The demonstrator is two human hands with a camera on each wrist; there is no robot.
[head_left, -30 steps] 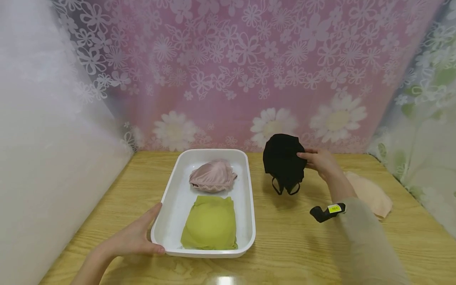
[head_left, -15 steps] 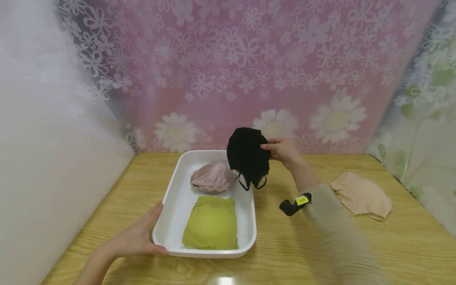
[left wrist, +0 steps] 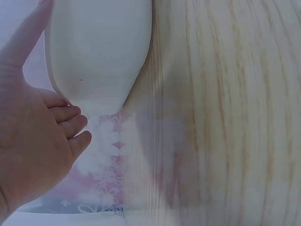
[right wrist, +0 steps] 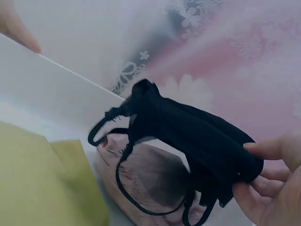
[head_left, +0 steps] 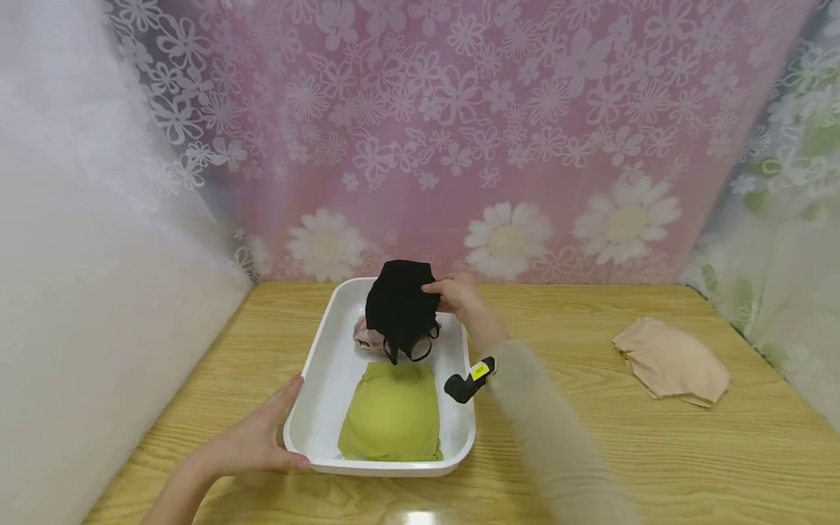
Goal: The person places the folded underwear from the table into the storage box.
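Observation:
My right hand [head_left: 457,297] pinches a folded black bra [head_left: 400,302] by its right edge, thumb on one face and fingers on the other. In the head view the bra hangs over the far half of a white tray [head_left: 320,379], its straps dangling. It overlaps a pink bra [right wrist: 136,179] with lace trim that lies in the tray. A folded yellow-green bra [head_left: 391,415] lies in the tray's near half. My left hand [head_left: 246,437] rests against the tray's near left corner. Its relaxed fingertips [left wrist: 75,123] touch the outer wall, and the thumb is at the front rim.
A folded beige garment [head_left: 672,361] lies on the wooden table [head_left: 551,445] at the right. A pink floral curtain [head_left: 420,146] hangs behind the table, with a pale sheet [head_left: 118,292] at the left and a leaf-patterned one [head_left: 787,219] at the right.
My right hand has carried the black bra leftward from beside the tray to over its far half, lowering it lately. The left hand has stayed at the tray's corner.

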